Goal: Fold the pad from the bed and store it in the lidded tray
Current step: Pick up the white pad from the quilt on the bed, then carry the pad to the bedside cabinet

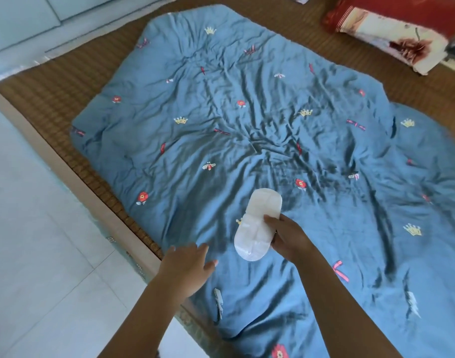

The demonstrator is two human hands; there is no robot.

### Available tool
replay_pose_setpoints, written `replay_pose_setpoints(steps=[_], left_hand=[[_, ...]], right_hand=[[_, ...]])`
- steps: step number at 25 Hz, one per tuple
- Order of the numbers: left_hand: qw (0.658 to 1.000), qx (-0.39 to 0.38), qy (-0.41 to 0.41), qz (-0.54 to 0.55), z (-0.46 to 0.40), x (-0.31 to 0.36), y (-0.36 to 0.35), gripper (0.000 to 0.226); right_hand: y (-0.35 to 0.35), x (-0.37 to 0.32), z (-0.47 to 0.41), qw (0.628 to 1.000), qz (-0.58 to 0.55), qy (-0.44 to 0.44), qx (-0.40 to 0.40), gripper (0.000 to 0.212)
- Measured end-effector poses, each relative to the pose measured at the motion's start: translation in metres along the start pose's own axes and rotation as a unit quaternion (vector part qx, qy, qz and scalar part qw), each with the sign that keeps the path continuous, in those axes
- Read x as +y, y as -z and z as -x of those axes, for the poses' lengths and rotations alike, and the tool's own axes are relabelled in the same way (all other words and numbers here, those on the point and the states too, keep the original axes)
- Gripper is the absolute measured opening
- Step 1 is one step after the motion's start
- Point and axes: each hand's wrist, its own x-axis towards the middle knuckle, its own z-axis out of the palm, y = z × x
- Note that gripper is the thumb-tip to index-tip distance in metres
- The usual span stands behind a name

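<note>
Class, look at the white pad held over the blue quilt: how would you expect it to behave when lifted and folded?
The white pad, gripped by the right hand along one edge only, keeps its flat shape, so it is probably light and only mildly floppy. Creases run across it, so it likely folds easily there. The left hand is open beside it, not touching.

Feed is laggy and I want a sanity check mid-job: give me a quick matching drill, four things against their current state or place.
1. white oval pad
2. left hand
3. blue patterned quilt
4. red and cream pillow

A. far right corner
B. open, empty
C. held unfolded by right hand
D. spread over woven mat

Pairs: 1-C, 2-B, 3-D, 4-A
</note>
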Motion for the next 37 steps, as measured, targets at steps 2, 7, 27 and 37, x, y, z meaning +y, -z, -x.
replay_pose_setpoints(steps=[2,7,27,37], left_hand=[[1.000,0.017,0.006,0.017,0.021,-0.017,0.003,0.050],[0.996,0.038,0.043,0.065,0.071,-0.080,-0.001,0.047],[0.968,0.127,0.163,0.143,0.219,-0.495,0.007,0.053],[0.951,0.107,0.229,0.180,0.178,-0.696,0.091,0.052]], right_hand=[[-0.026,0.003,0.022,0.999,0.022,-0.003,-0.025,0.034],[-0.105,0.026,0.063,0.994,0.064,-0.010,-0.085,0.032],[-0.544,0.146,0.087,0.962,0.167,-0.074,-0.200,0.029],[-0.764,0.112,-0.026,0.932,0.212,-0.099,-0.276,0.033]])
